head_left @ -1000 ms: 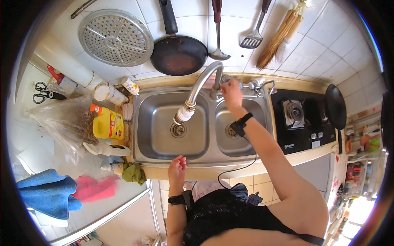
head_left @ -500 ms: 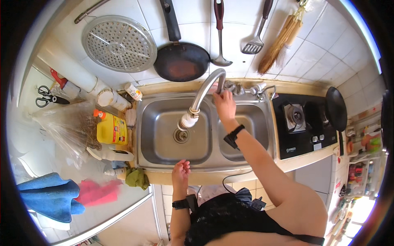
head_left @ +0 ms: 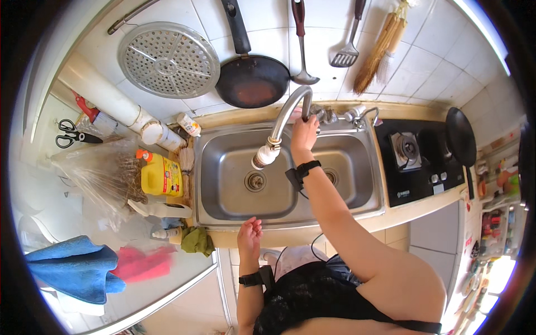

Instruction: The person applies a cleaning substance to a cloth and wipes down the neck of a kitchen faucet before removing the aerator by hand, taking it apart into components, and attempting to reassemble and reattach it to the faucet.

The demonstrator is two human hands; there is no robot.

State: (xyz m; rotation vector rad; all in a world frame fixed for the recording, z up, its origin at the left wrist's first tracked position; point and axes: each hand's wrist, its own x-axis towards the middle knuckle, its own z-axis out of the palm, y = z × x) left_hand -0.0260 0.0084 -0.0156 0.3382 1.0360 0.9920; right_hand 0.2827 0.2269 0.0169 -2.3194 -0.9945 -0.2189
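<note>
Steel sink (head_left: pixel 231 192), right fingers (head_left: pixel 310 124) curled on faucet (head_left: pixel 278 128), left fingers (head_left: pixel 255 224) half-open

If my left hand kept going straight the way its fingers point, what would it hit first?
Probably the sink's front rim, if the left hand is low enough; its height is unclear. Higher up, the white spout would likely come next.

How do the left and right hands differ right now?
The right hand reaches across the sink to the base of the faucet; the left hand is near the sink's front edge, away from the faucet.
The left hand is loosely curled, nothing visible in it; the right hand's hold is partly hidden.
Both are bare, each with a black wristband.
</note>
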